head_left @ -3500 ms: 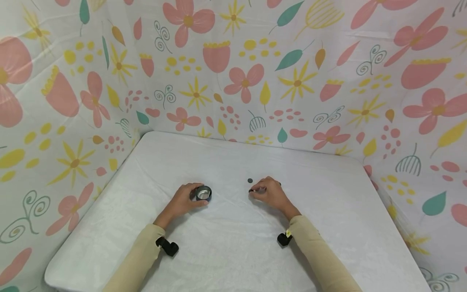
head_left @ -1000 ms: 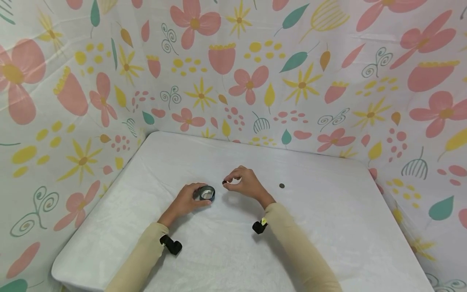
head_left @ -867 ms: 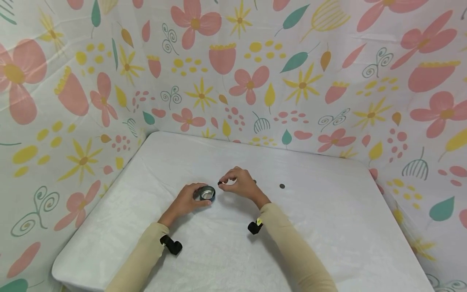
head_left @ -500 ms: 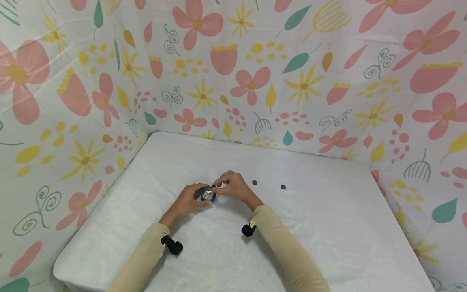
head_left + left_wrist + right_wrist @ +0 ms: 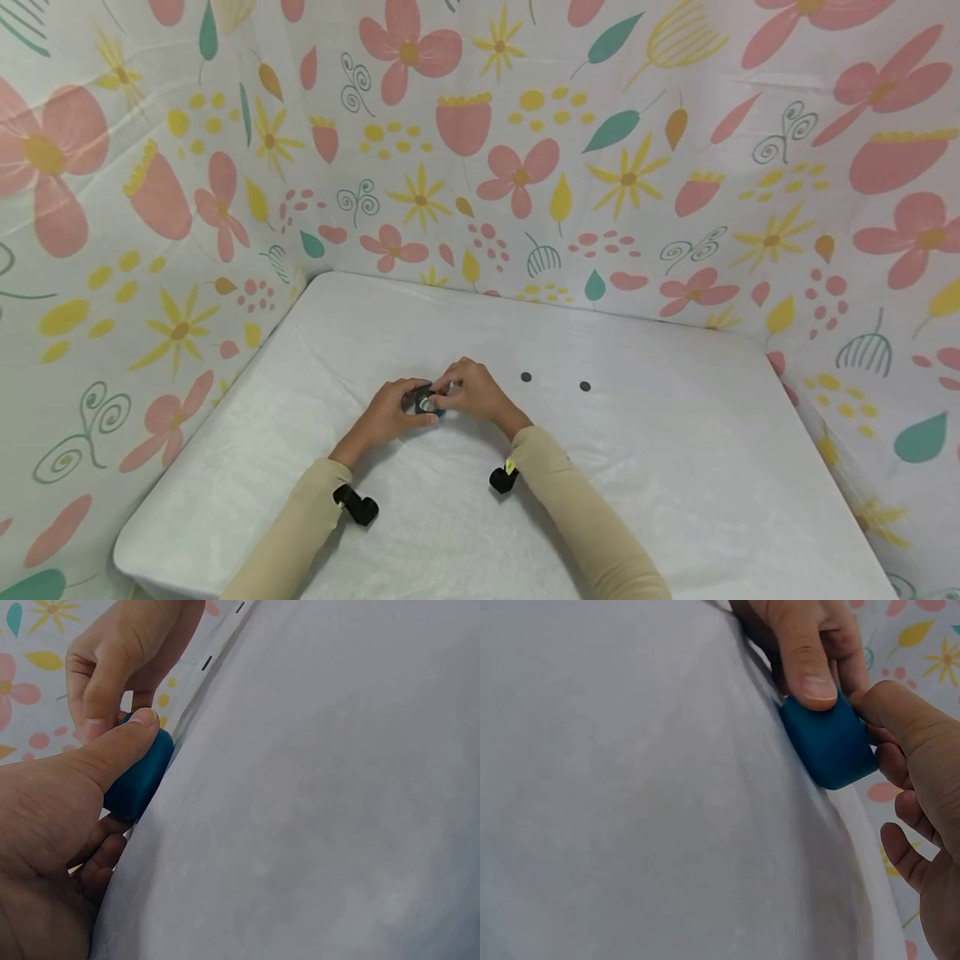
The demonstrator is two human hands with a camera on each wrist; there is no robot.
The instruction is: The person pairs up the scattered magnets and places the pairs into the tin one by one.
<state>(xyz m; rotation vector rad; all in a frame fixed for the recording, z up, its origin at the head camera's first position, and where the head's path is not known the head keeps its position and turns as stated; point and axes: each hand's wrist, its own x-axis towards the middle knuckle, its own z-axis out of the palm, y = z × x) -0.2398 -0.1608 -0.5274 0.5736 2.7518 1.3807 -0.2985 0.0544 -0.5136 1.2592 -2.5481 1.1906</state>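
Observation:
My left hand (image 5: 388,411) holds a small round tin (image 5: 420,400) on the white-covered table, fingers and thumb around its sides. The tin has a blue outer wall, seen in both wrist views, and a pale silvery inside. From the right, my right hand (image 5: 474,392) reaches over the tin, its thumb and fingertips bent down right at the mouth. I cannot tell whether the small dark disc it carried is still between those fingertips. Two more flat dark discs lie right of the hands, a nearer one (image 5: 526,377) and a farther one (image 5: 585,386).
The white-covered table (image 5: 675,467) has rounded corners. A white curtain (image 5: 517,225) with pink, yellow and green flower prints stands close along its far and side edges. Each sleeve bears a black wrist camera, the left camera (image 5: 358,506) and the right camera (image 5: 503,478).
My right hand has brought a small dark disc leftward from the far side of the table to the tin, and its fingertips have dipped to the mouth. My left hand keeps holding the tin.

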